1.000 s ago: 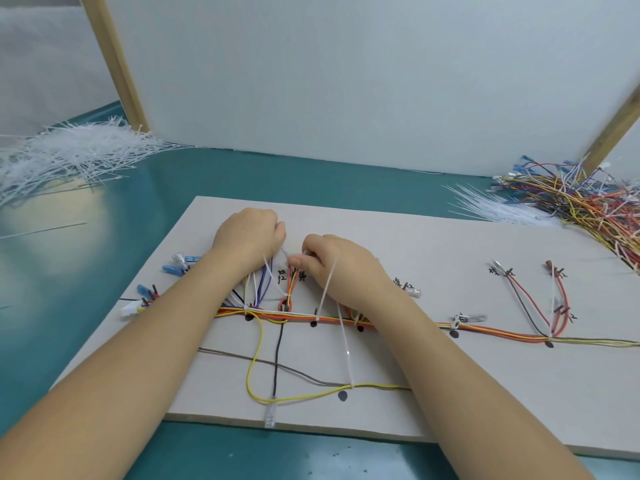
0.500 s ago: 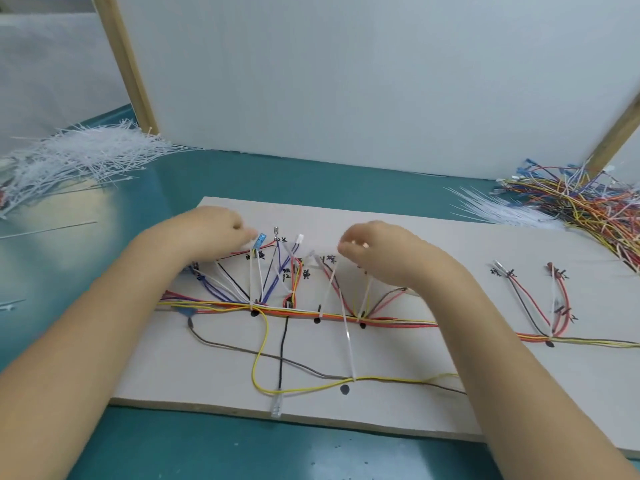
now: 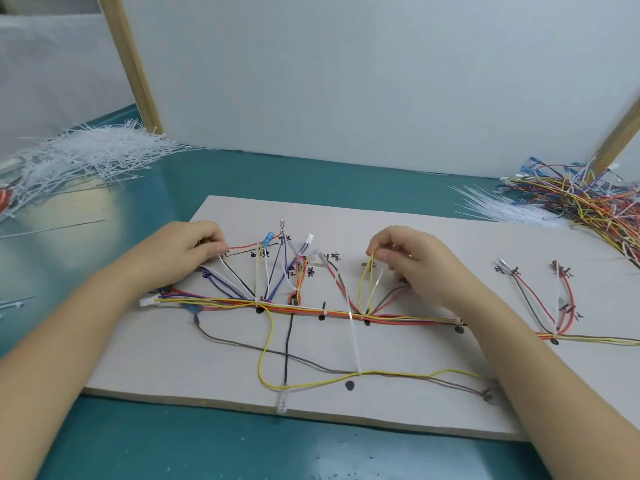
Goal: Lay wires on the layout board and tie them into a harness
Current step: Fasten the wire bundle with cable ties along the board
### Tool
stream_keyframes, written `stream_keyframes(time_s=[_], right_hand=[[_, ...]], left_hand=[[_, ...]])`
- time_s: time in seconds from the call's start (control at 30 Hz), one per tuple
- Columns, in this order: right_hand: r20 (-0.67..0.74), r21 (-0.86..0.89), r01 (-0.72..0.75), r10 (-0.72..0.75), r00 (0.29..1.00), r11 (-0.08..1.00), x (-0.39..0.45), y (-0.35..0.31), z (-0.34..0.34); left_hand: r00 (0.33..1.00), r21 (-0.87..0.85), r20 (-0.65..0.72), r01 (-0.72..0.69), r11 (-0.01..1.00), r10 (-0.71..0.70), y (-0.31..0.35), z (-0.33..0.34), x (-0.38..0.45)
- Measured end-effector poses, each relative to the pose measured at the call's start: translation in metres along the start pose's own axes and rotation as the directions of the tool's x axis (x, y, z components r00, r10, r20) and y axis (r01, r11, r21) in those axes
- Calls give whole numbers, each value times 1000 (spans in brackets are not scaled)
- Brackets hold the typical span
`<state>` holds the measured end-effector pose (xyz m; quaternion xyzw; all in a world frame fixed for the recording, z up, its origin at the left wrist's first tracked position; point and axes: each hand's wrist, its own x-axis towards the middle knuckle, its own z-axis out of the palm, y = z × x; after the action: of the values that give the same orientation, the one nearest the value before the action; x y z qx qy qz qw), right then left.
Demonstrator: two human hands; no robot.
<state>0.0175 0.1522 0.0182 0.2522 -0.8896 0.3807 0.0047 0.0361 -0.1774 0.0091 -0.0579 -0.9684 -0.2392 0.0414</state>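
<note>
A pale layout board lies on the teal table, marked with black dots and handwritten labels. A bundle of coloured wires runs left to right across its middle, with branches fanning up and white cable ties round it. My left hand pinches the ends of a red wire and a brown one at the board's upper left. My right hand pinches the top of a yellow wire that rises from the bundle. A long yellow loop and a brown wire sag toward the front edge.
A heap of white cable ties lies at the back left. Loose coloured wires and more white ties pile at the back right. A white panel with wooden posts stands behind the board.
Both hands have moved apart from the middle of the board: the left hand to the upper left, the right hand to the right. The branch wires are uncovered and fan out.
</note>
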Motion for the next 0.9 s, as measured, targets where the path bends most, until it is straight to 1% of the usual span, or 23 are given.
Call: stream_keyframes(time_s=[0.03,0.1,0.13,0.17,0.2,0.23,0.27,0.3,0.33,0.37,0.4,0.5,0.67,0.7,0.77,0.8,0.87,0.9], right_hand=[[-12,56,21,-21,1000,998,-2,-2,-2],[-4,-14,43,-43,999,999,-3,-2,-7],[11,-64,21,-20,1000,998,-4,0,-11],[44,-101,-30,34,998,994,-4,2,-16],[93,-134,-88,101,991,987,-5,6,-23],[156,-169,-131,158,975,977,-7,10,-31],[225,-222,-146,196,954,964,-9,13,-37],[282,-276,-130,210,936,952,-10,13,-42],[323,-324,-104,214,922,940,-12,13,-43],[338,-362,-86,217,916,928,-12,12,-43],[335,-383,-80,219,916,920,-11,13,-42],[306,-389,-97,227,925,916,-10,15,-38],[289,-427,-72,211,934,901,-12,18,-34],[286,-427,-70,208,936,902,-12,19,-34],[276,-417,-67,196,941,907,-12,19,-34],[275,-409,-66,192,942,910,-13,19,-34],[277,-393,-68,189,942,917,-13,20,-35],[278,-386,-73,191,941,920,-14,20,-35]], left_hand=[[999,-76,-49,-8,997,5,2,-1,-1],[987,-190,-155,-64,980,35,8,-6,-3],[981,-195,-186,-96,976,59,10,-9,-4],[979,-167,-187,-111,980,79,11,-12,-5],[985,-129,-153,-102,986,82,9,-16,-6],[995,-96,-81,-66,993,59,5,-19,-6],[1000,-73,22,-5,997,7,0,-22,-7],[990,-41,131,57,998,-52,-5,-24,-9],[973,2,212,92,996,-90,-9,-25,-11],[963,31,249,102,994,-107,-12,-25,-11],[963,43,246,104,994,-111,-13,-26,-11],[977,53,182,107,993,-115,-11,-28,-10],[984,15,164,71,997,-72,-13,-26,-12],[990,-10,129,50,999,-49,-13,-30,-13],[1000,-110,9,-14,994,15,-13,-44,-14],[998,-121,-43,-56,991,51,-12,-50,-15],[988,-68,-96,-129,989,122,-9,-56,-16],[987,-54,-89,-140,989,134,-9,-55,-16]])
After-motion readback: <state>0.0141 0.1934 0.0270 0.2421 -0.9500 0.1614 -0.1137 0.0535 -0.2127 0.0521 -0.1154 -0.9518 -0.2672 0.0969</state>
